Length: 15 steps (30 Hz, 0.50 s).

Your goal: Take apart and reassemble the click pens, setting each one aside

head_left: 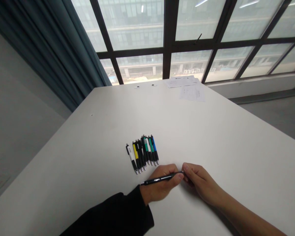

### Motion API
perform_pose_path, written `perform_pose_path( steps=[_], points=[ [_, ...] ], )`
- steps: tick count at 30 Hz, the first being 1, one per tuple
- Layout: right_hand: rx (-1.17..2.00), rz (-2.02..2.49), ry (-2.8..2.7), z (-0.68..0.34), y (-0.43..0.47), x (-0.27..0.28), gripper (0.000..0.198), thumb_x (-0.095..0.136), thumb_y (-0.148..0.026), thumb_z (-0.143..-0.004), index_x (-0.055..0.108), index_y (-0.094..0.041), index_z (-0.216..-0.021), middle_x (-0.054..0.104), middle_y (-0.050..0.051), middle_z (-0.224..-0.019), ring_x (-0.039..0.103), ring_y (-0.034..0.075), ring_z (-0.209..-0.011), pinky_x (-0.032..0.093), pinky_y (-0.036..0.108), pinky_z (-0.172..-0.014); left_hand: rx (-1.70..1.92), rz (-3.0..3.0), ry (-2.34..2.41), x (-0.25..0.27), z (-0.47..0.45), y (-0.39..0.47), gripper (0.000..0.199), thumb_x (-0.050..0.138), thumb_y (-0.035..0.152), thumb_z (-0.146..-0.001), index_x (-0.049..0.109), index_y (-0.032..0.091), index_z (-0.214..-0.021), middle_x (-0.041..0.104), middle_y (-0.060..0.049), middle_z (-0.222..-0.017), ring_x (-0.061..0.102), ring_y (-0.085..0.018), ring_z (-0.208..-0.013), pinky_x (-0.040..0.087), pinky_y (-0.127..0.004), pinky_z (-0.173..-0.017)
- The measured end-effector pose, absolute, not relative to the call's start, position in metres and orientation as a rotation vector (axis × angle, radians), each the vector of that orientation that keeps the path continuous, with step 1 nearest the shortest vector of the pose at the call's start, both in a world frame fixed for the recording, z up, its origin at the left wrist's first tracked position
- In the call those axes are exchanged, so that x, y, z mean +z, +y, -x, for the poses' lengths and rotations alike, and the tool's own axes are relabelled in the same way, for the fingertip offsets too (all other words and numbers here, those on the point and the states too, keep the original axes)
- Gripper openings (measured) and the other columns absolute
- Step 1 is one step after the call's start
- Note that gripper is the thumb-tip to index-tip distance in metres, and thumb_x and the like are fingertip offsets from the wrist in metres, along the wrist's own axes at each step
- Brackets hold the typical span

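My left hand (159,192), coming out of a black sleeve, grips a black pen (159,179) between thumb and fingers. The pen lies nearly level, its rear end pointing back over the wrist. At its other end, the fingertips of my right hand (199,178) are pinched closed around the tip, which they partly hide. Just beyond my left hand, several click pens (147,150) lie side by side in a row on the white table. Their barrels are white, yellow, black, green and blue, with black grips and silver tips toward me.
The white table (226,137) stretches ahead to a large window with dark frames (167,39). Papers (191,92) lie at its far edge, beside two small dark spots. A blue-grey curtain (54,42) hangs at the far left, near a grey wall (19,88) with a socket.
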State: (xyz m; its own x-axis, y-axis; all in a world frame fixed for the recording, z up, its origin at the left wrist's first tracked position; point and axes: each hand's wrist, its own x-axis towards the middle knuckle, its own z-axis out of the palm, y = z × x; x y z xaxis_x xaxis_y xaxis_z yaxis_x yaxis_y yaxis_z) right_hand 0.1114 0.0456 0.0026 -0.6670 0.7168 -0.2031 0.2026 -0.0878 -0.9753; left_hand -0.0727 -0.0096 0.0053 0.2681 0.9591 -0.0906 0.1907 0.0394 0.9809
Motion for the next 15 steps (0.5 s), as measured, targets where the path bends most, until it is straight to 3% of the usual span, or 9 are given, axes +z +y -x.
perform_pose_path(
  steps=[9,15],
  points=[
    [1.854,1.007,-1.795,-0.1120,0.0462,0.0030,0.058,0.040,-0.065,-0.097,0.049,-0.018,-0.064,0.041,-0.004,-0.054,0.034,0.010,-0.051,0.025,0.026,-0.052,0.859,-1.458,1.190,0.0095,0.0747,-0.0082,0.046,0.045,0.054,-0.097,0.053,0.017,-0.070,0.048,0.003,-0.061,0.042,-0.010,-0.057,0.034,-0.023,-0.056],
    [1.799,1.079,-1.661,-0.1110,0.0493,-0.0022,0.056,0.046,-0.065,-0.095,0.051,-0.017,-0.067,0.044,-0.004,-0.055,0.036,0.009,-0.050,0.026,0.025,-0.050,0.984,-1.254,1.181,0.0054,0.0729,-0.0070,0.056,0.042,0.068,-0.092,0.048,0.018,-0.068,0.044,0.004,-0.057,0.039,-0.008,-0.049,0.031,-0.022,-0.048]
  ],
)
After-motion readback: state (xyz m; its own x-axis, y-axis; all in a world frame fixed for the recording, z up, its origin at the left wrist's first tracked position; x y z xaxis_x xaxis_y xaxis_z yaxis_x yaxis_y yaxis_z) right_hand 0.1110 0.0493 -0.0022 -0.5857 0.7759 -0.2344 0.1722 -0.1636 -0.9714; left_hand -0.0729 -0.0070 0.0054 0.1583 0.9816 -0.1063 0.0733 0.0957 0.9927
